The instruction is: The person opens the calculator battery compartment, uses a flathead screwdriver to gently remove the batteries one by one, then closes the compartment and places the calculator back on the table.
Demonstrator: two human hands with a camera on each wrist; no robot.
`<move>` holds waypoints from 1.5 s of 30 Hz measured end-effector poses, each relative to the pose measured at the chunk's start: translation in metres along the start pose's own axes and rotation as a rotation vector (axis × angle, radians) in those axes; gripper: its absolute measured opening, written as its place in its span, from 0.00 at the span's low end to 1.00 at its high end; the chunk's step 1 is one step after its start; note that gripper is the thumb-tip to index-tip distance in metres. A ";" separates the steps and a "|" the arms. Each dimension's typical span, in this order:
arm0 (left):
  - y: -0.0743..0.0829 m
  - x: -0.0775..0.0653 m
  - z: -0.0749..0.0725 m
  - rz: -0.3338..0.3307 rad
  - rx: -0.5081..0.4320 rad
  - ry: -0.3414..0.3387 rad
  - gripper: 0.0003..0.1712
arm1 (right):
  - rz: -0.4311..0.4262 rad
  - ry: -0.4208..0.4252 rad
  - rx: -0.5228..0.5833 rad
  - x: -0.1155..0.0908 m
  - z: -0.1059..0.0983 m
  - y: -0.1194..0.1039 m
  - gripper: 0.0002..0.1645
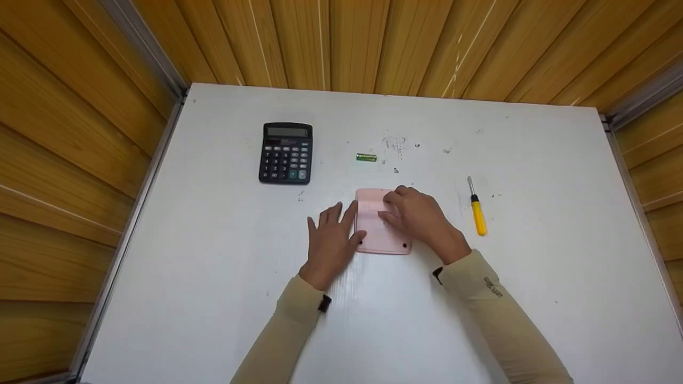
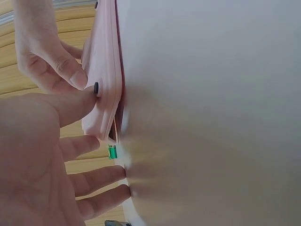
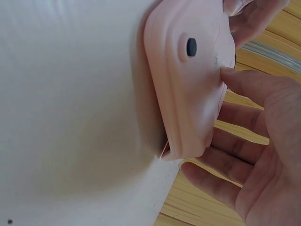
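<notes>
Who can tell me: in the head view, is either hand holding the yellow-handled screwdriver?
No, the yellow-handled screwdriver lies on the white tabletop, apart from the left hand and the right hand.

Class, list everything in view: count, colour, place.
Calculator: 1, black, upper left of table
Battery: at least 1, green, right of calculator
Calculator-like device: 1, pink, back up, table centre
Feet: at least 2, black, device's back
Screwdriver: 1, yellow handle, right of device
Table: 1, white, dark-marked, under these things
Wood-grain panels: several, yellow-brown, far, left and right sides
Posts: 2, grey, far corners
Sleeves: 2, khaki, forearms
Strap-like pieces: 2, black, cuffs
Left hand: 1, bare, device's left edge
Right hand: 1, bare, device's back
</notes>
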State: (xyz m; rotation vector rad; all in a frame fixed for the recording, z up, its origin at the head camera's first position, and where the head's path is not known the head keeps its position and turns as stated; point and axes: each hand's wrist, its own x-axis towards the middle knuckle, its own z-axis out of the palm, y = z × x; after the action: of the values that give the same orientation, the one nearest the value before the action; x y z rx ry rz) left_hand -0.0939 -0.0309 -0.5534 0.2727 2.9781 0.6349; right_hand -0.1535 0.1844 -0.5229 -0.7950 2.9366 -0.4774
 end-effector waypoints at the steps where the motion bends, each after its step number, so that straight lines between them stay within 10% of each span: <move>1: 0.000 0.000 0.000 0.001 -0.002 0.000 0.41 | -0.002 0.001 0.001 0.000 0.000 0.000 0.20; 45: 0.001 0.008 0.001 -0.006 0.048 -0.016 0.45 | -0.208 0.041 -0.002 0.008 0.000 0.012 0.18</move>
State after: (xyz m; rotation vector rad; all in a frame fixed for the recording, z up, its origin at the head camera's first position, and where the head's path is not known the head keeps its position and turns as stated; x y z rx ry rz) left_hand -0.1016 -0.0282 -0.5543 0.2713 2.9813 0.5585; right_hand -0.1662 0.1901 -0.5263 -1.1107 2.9049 -0.5085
